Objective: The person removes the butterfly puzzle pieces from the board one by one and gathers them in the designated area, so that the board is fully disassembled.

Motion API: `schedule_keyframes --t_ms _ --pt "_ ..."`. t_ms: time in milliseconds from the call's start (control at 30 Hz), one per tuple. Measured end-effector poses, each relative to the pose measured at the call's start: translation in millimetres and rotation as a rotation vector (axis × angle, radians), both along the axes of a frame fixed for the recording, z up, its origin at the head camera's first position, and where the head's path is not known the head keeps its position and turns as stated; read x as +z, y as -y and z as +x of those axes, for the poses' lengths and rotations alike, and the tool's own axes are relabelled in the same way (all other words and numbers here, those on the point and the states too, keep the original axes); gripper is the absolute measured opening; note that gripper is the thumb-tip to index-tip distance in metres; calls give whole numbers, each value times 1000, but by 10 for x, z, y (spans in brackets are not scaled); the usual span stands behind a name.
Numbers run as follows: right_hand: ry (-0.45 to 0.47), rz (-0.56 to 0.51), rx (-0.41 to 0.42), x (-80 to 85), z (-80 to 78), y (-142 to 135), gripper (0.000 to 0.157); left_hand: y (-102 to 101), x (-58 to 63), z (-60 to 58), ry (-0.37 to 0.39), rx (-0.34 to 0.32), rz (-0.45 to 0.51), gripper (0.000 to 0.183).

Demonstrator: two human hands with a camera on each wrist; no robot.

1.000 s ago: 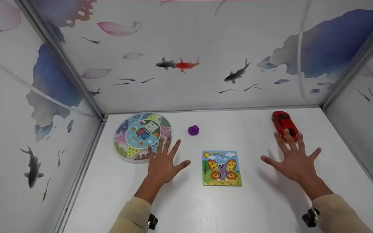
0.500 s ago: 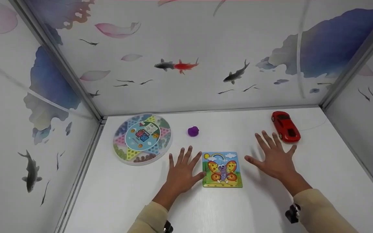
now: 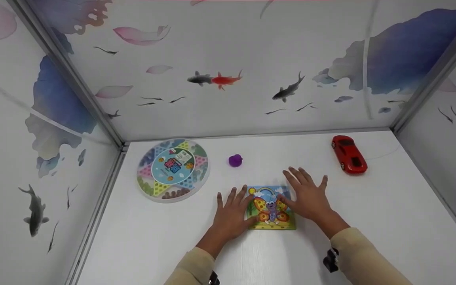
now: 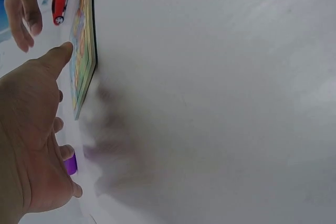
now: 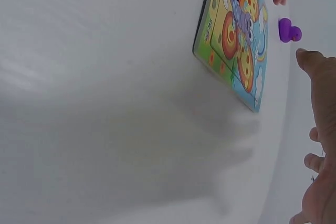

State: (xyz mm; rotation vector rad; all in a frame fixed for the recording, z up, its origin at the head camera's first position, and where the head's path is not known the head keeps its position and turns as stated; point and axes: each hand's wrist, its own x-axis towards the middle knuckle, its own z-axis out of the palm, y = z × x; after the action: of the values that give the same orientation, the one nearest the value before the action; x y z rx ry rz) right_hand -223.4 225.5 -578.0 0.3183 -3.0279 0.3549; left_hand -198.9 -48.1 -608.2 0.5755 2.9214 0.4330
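A square butterfly puzzle board [image 3: 271, 213] lies flat on the white table. My left hand [image 3: 230, 217], fingers spread, is at its left side, and the thumb and index finger overlap the board in the head view. On the other side my right hand [image 3: 309, 200] hovers with straight fingers, its thumb over the board's upper right part. In the left wrist view the thumb reaches toward the edge of the puzzle board [image 4: 84, 51]. The right wrist view shows a gap between the right hand [image 5: 323, 124] and the puzzle board [image 5: 236, 35]. Neither hand holds anything.
A round Chinese checkers box [image 3: 172, 170] lies at the back left. Near the back middle sits a small purple rubber duck [image 3: 235, 160]. A red toy car [image 3: 349, 154] stands at the back right. Panels printed with fish [image 3: 287, 89] enclose the table's back and sides.
Both hands have come inward: the left moved right from the checkers box to the puzzle board, the right moved left away from the toy car. The objects have stayed put.
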Motion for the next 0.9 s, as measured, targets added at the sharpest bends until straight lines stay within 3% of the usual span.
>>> schedule_keyframes --t_ms 333,533,900 --pt "45 34 105 -131 13 447 74 -13 -71 -25 24 -17 -43 78" --pt "33 1 161 -227 -1 598 62 -22 -74 -37 10 -25 -31 82" --pt "86 -54 190 -245 -60 779 47 -63 -88 -44 26 -39 -30 79"
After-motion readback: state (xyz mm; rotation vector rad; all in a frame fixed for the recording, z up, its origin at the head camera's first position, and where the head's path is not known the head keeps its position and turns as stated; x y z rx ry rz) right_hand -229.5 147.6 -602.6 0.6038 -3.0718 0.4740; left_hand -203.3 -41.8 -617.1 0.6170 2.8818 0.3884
